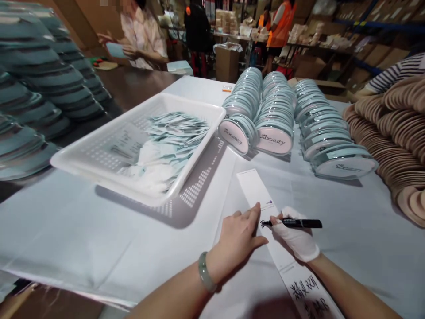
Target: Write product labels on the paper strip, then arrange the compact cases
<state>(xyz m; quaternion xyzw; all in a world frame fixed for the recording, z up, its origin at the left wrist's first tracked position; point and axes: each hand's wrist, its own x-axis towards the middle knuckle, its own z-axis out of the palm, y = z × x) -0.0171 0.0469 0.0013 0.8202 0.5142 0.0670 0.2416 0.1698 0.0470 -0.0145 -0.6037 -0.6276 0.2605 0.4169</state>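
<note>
"beauty" on compact lids (pixel 275 141); black marker (pixel 300 223) in right hand (pixel 296 237)

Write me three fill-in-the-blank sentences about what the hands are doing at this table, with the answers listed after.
1. The right hand, in a white glove, holds a black ____ with its tip on the paper strip.
2. The left hand presses flat on the strip and wears a green ____ on its wrist.
3. The white tray beyond the hands holds a heap of small pale blue ____.

Missing words: marker; bangle; packets
</note>
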